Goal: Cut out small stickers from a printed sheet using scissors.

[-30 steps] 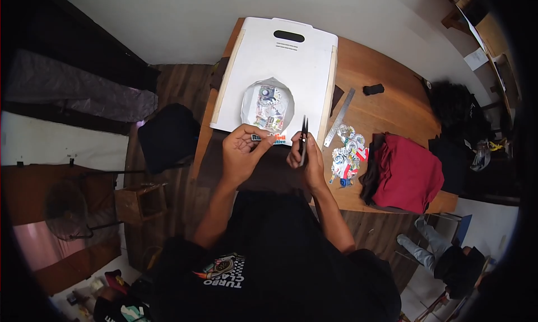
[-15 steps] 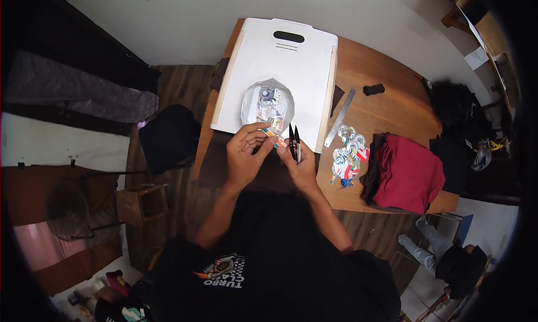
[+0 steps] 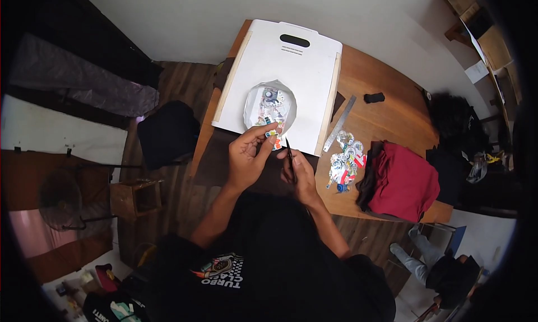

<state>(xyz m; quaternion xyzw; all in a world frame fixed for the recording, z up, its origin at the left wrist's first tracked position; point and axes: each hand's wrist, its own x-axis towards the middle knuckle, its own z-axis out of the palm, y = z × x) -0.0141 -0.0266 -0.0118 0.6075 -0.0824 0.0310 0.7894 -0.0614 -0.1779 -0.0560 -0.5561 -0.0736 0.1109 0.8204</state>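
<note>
My left hand [image 3: 246, 154] pinches a small colourful sticker [image 3: 276, 141] between thumb and fingertips, just over the near rim of a round whitish container [image 3: 294, 106]. Printed paper pieces [image 3: 272, 98] lie inside that container. Close beside it on the right, my right hand [image 3: 301, 173] is closed around a pair of dark scissors [image 3: 289, 152]. Their blades point up and away, near the sticker's right edge. Whether the blades touch the sticker, I cannot tell.
The container stands on a white board [image 3: 311, 70] with a handle slot, on a wooden table [image 3: 381, 109]. To the right lie a metal ruler [image 3: 340, 123], a pile of cut stickers [image 3: 344, 162], a small black object [image 3: 374, 98] and folded red cloth [image 3: 406, 182]. A person [image 3: 448, 274] is at lower right.
The scissors have turned from lying open along my right hand to pointing at the sticker, their blades now closer together. My right hand has drawn slightly back from the left; the sticker has shifted in my left fingers.
</note>
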